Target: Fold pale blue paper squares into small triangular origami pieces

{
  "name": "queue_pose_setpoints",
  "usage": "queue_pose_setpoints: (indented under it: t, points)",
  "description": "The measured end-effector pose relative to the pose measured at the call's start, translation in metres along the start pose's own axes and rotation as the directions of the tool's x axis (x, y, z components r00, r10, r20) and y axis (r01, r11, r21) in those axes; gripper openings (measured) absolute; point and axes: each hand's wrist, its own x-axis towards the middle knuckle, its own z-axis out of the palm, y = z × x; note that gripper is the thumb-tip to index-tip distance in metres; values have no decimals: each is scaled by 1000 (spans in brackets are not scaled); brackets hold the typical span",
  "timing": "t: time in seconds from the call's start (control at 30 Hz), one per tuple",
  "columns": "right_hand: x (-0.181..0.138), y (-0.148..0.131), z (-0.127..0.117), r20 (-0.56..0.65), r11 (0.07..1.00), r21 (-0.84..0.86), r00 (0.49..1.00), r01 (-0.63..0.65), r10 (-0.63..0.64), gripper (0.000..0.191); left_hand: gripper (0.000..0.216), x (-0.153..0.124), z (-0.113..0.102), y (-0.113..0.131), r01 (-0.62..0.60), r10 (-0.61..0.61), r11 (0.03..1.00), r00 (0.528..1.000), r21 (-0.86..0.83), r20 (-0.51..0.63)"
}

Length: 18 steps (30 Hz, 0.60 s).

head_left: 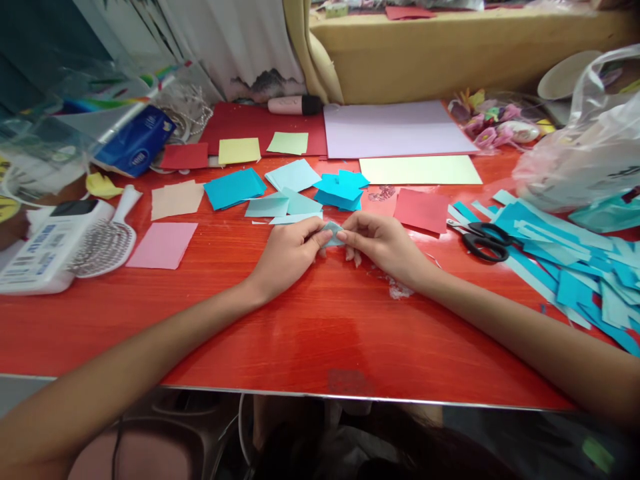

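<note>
My left hand (287,252) and my right hand (383,241) meet at the middle of the red table (310,340). Both pinch a small folded piece of light blue paper (333,232) between fingertips, low over the tabletop. Just beyond my hands lie light blue paper squares (293,175), a stack of folded teal pieces (340,190) and a pile of teal squares (233,188).
Black scissors (481,239) lie right of my right hand, beside a heap of teal paper strips (565,267). Pink, tan, red and yellow paper squares, large lilac and pale yellow sheets, a hairbrush (103,245), a white device (45,250) and a plastic bag (585,147) crowd the table.
</note>
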Motion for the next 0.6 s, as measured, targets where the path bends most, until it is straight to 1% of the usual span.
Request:
queue_pose_setpoints:
  t: [0.07, 0.2, 0.3, 0.37, 0.43, 0.53, 0.6]
  points:
    - [0, 0, 0, 10, 1000, -18, 1000, 2, -2, 29, 21, 0, 0, 0, -15, 15, 1000, 1000, 6, -23]
    - [-1, -1, 0, 48, 998, -62, 999, 18, -15, 30, 20, -1, -1, 1, -56, 54, 998, 997, -37, -51]
    - [-2, -1, 0, 37, 996, -88, 999, 36, -33, 30, 22, -2, -1, 2, -25, 23, 996, 999, -80, -31]
    - [-1, 0, 0, -10, 996, -83, 1000, 26, -27, 28, 19, -2, 0, 1, 14, -15, 991, 1000, -132, -1]
    - [1, 3, -1, -85, 999, -35, 996, 13, -16, 25, 16, -1, 1, -1, 36, -35, 984, 999, -173, 5]
    - [3, 5, -1, -217, 998, 58, 976, 0, 13, 22, 14, -1, 1, -3, 31, -45, 984, 996, -177, -77]
    - [3, 4, 0, -254, 998, 44, 966, -35, 45, 25, 13, -1, 0, -5, 27, -49, 989, 988, -145, -147]
